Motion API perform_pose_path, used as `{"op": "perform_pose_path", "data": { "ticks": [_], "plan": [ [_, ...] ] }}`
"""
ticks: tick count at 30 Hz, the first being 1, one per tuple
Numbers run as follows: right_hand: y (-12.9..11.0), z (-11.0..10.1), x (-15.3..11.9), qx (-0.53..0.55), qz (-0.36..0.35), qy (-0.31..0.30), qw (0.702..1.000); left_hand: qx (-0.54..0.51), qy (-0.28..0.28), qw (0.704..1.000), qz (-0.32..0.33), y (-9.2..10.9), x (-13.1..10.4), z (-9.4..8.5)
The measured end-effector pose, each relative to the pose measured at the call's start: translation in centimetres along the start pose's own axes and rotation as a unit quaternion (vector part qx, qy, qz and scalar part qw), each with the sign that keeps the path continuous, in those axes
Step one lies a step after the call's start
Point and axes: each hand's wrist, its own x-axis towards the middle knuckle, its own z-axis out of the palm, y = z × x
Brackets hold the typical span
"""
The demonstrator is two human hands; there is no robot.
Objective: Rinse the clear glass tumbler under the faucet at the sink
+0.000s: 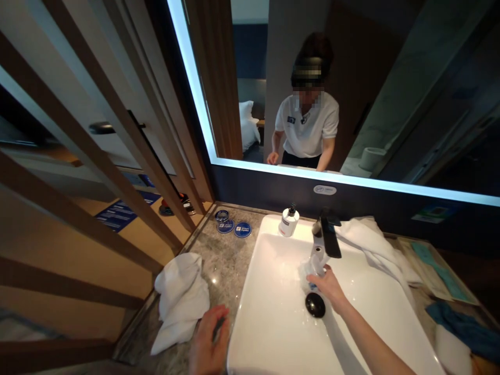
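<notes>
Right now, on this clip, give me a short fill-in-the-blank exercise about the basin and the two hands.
1. The right hand holds something small under the black ____ in the basin.
2. The left hand rests on the basin's ____ edge, beside a crumpled white towel.
3. The soap bottle stands at the basin's ____ rim.
4. The drain plug is ____ in colour.

Missing words: faucet; left; back; black

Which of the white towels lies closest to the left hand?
The crumpled white towel on the grey counter, left of the sink, almost touches the left hand. The other white towel is draped over the sink's far right rim, behind the tap.
</notes>
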Motion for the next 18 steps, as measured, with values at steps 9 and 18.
{"op": "perform_pose_path", "data": {
  "ticks": [9,18],
  "plan": [
    [2.1,-2.0,0.6,-0.035,-0.050,-0.029,0.998,0.246,-0.331,0.791,0.452,-1.7,-2.6,1.5],
    [2.4,-1.5,0.7,0.016,-0.083,-0.018,0.996,0.176,-0.539,0.759,0.321,3.4,2.3,-0.1]
  ]
}}
